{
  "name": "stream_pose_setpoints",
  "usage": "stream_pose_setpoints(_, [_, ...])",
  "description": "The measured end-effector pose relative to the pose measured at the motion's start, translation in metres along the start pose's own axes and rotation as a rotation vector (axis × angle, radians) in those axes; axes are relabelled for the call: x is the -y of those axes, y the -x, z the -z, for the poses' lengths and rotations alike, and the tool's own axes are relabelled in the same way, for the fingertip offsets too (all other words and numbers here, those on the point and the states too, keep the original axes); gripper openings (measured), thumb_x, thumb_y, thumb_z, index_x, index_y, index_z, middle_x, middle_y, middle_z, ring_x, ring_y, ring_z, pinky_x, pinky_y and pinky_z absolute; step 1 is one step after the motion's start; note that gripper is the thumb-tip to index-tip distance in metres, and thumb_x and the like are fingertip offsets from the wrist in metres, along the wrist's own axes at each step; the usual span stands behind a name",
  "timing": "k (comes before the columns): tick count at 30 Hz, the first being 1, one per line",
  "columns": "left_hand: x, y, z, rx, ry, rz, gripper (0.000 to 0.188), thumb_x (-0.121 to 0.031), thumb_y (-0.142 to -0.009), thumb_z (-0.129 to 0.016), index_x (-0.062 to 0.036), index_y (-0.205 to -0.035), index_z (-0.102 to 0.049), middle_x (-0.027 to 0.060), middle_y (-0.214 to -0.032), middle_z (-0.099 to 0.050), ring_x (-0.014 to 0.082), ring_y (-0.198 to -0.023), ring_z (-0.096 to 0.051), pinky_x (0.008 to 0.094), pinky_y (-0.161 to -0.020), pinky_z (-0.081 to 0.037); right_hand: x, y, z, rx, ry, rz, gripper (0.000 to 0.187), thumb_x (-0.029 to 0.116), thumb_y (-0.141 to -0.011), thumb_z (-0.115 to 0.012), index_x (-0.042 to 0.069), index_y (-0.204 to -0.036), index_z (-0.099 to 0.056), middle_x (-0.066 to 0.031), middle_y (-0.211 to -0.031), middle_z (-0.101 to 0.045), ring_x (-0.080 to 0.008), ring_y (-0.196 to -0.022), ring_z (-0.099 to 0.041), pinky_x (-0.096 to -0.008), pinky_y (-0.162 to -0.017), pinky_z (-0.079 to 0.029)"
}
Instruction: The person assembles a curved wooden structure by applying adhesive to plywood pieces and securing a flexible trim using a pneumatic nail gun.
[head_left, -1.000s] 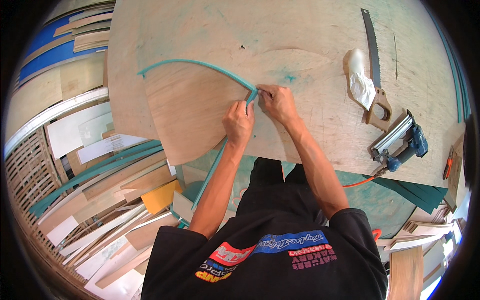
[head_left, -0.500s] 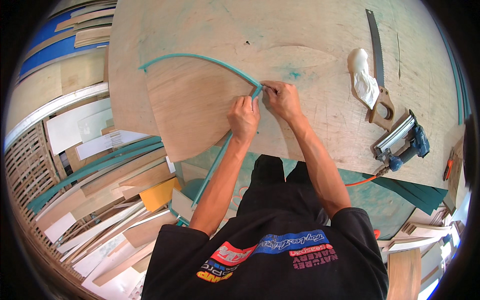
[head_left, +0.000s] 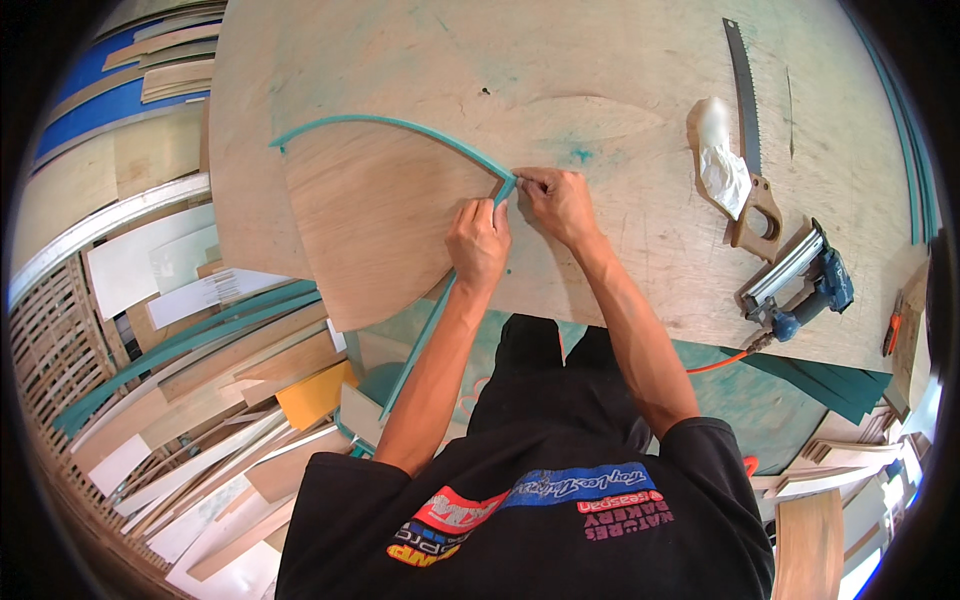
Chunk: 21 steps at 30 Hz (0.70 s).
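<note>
Mostly curled left hand [head_left: 478,243], gripping teal strip [head_left: 428,326]

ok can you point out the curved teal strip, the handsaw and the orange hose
Curved teal strip [head_left: 400,124], head view: on its upper arc
Handsaw [head_left: 750,140], head view: on its toothed blade
Orange hose [head_left: 717,366], head view: on its longest visible stretch

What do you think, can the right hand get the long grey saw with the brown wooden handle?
Probably yes: bare pale plywood leads from the right hand to the saw's handle, though that hand would first leave the thin teal strips.
</note>
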<state>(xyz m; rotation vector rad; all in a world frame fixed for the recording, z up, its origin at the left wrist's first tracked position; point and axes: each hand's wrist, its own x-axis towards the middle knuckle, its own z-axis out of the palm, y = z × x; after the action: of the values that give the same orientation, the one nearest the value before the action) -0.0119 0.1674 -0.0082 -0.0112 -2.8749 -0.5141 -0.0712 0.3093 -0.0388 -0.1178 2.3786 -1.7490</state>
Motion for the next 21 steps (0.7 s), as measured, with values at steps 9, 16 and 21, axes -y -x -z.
stream_pose_setpoints(9, [-0.009, -0.001, -0.001, -0.026, -0.014, 0.058, 0.018, -0.011, -0.086, -0.073, -0.0017, -0.077, -0.061, 0.0141, -0.075, -0.060, 0.0358, -0.072, -0.061, 0.0454, -0.063, -0.050, 0.001, 0.003, 0.000, -0.003, 0.018, -0.038, 0.022, 0.012, -0.087, -0.064, 0.001, -0.103, -0.076, -0.0234, -0.079, -0.069, -0.0363, -0.069, -0.068, -0.0398, -0.067, -0.054])
stream_pose_setpoints(16, [-0.003, 0.001, 0.001, -0.108, -0.005, 0.026, 0.017, -0.009, -0.079, -0.077, -0.0030, -0.074, -0.061, 0.0141, -0.075, -0.059, 0.0364, -0.070, -0.060, 0.0471, -0.062, -0.049, 0.022, 0.009, 0.019, -0.060, -0.351, -0.287, 0.030, 0.016, -0.090, -0.067, 0.000, -0.115, -0.072, -0.0162, -0.076, -0.067, -0.0171, -0.061, -0.057, -0.0324, -0.063, -0.051])
stream_pose_setpoints(21, [0.003, 0.008, -0.010, -0.110, 0.327, 0.210, 0.015, -0.011, -0.087, -0.073, -0.0040, -0.092, -0.061, 0.0115, -0.089, -0.061, 0.0286, -0.080, -0.062, 0.0392, -0.072, -0.053, 0.081, -0.018, -0.008, 0.255, 0.184, 0.205, 0.024, 0.013, -0.085, -0.069, 0.004, -0.107, -0.074, -0.0073, -0.093, -0.071, -0.0200, -0.077, -0.068, -0.0330, -0.067, -0.054])
